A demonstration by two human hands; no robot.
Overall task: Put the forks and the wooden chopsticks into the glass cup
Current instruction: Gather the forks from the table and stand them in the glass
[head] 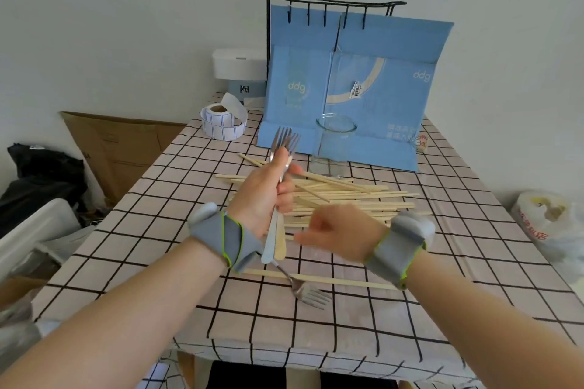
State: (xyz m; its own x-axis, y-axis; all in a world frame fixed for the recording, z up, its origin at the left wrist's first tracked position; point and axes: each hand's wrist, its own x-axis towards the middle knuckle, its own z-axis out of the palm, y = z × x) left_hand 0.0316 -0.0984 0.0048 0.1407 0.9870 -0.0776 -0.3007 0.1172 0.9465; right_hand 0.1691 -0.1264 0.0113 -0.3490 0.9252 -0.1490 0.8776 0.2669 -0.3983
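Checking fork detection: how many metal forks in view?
At least 3: two or more bunched in the left hand, tines up; one silver fork on the checked tablecloth near the front edge.

The table, covered by a pale pink cloth with a black grid (347, 325), carried a loose pile of pale wooden chopsticks (354, 196) at its middle. One silver metal fork (303, 289) lay near the front edge, crossing a single chopstick (341, 280). A clear glass cup (331, 148) stood upright behind the pile, before a propped blue cardboard sheet (379, 79). A roll of white labels (221, 123) sat far left.
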